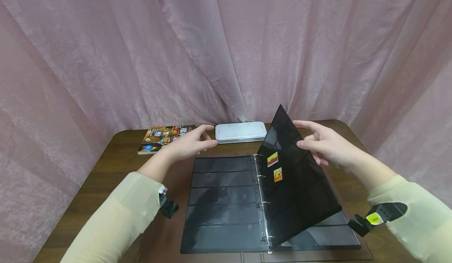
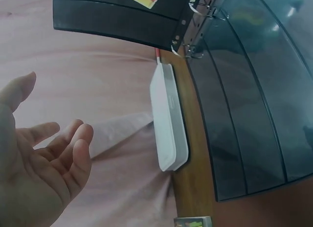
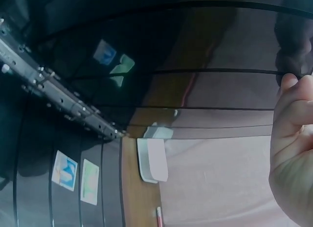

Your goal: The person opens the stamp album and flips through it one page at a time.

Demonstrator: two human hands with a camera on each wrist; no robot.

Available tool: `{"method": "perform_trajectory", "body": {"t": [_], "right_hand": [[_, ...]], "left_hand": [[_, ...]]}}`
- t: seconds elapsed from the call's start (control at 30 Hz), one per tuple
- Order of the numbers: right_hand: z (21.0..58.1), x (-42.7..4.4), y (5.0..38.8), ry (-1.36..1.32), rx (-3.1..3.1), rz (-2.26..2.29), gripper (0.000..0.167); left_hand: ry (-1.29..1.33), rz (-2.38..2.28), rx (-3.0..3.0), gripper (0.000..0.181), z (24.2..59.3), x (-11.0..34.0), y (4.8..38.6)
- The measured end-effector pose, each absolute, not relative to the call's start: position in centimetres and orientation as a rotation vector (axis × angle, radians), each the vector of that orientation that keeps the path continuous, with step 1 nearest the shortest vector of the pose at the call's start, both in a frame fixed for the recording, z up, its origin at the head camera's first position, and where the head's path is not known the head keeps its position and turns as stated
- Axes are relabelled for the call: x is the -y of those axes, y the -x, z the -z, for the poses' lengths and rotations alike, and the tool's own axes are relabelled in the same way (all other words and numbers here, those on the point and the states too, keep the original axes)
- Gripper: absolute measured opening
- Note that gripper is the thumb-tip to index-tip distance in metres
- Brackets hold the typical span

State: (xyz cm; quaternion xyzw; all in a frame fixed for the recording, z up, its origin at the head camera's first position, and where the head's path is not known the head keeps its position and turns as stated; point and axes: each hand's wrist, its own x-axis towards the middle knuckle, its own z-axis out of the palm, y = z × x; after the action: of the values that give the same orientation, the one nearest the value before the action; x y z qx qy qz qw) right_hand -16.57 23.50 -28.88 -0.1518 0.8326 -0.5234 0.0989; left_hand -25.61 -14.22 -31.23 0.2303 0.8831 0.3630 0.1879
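Note:
A ring-bound stamp album lies spread, its black left page (image 1: 224, 208) flat and one black album page (image 1: 296, 184) raised from the rings. Two small stamps, one red and yellow (image 1: 272, 159) and one orange (image 1: 278, 174), sit on the raised page's left face. My right hand (image 1: 326, 145) holds that page at its outer edge, thumb at the near face; the fingertips meet it in the right wrist view. Over the far edge of the left page hovers my left hand (image 1: 192, 142), fingers loosely bent, touching nothing. Under the raised page, a blue-and-white stamp (image 3: 65, 170) and a pale green stamp (image 3: 90, 182) show.
Behind the album, a white flat case (image 1: 241, 131) lies by the pink curtain (image 1: 226, 59). A colourful booklet (image 1: 162, 137) rests at the back left of the wooden table (image 1: 95, 176). Metal rings (image 1: 261, 200) run along the album's spine.

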Motion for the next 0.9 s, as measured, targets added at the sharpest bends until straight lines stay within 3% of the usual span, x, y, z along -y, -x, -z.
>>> {"method": "perform_trajectory", "body": {"t": [0.9], "right_hand": [[28.2, -16.6, 17.9, 0.481, -2.246, 1.679, 0.066]], "left_hand": [[-0.714, -1.131, -2.416, 0.069, 29.3, 11.1, 25.5]]}}
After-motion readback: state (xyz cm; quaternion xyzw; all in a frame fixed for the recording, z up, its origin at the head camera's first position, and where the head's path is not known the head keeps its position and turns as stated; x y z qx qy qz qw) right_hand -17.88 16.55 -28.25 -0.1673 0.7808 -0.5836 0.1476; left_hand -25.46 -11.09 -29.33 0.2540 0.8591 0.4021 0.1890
